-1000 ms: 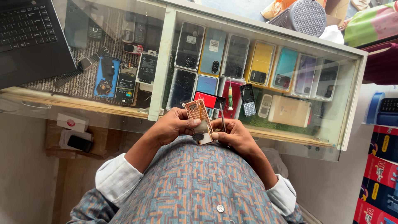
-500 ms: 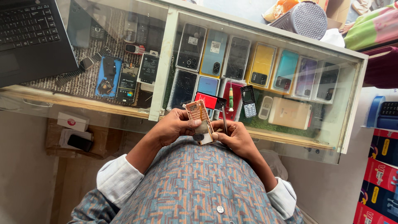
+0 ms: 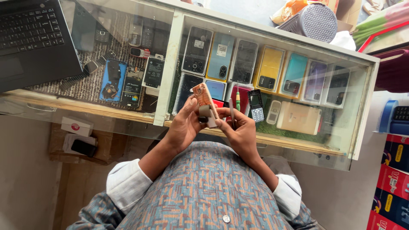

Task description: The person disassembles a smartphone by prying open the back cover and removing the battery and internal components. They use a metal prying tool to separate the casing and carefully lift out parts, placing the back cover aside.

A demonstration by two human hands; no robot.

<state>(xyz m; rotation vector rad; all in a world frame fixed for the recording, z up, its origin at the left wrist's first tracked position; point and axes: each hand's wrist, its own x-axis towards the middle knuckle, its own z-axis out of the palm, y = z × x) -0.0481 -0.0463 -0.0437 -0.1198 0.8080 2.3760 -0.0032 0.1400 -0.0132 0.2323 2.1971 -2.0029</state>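
Nearest the camera, a patterned blue-and-orange shirt [image 3: 200,191] with white cuffs turned back at both wrists. Just beyond, both hands raised together over the near edge of a glass display counter [image 3: 170,91]. Left hand [image 3: 185,125] closed around a small phone part with a copper-coloured back [image 3: 203,100], held upright and tilted slightly left, thumb pressed against its lower end. Right hand [image 3: 240,130] touching the same part from the other side, fingers curled narrow, also gripping a thin tool [image 3: 232,113] that stands up between the fingers; exact kind of tool too small to tell. Held part positioned above the counter's wooden front rail, near the white divider post. Under the glass to the right of the post, a row of boxed smartphones [image 3: 245,64] in black, blue, yellow, teal and lilac, with a small keypad phone [image 3: 256,105] and a beige flat box [image 3: 299,118] lying closer. Under the glass to the left, loose phone parts and a blue opened handset [image 3: 113,80] on a woven mat. On the counter top at far left, an open black laptop [image 3: 32,36]. Below the counter at left, a small white box [image 3: 76,126] on a cardboard shelf. Farthest off, a grey round speaker [image 3: 317,21] beyond the counter and stacked red cartons [image 3: 390,187] at the right edge.
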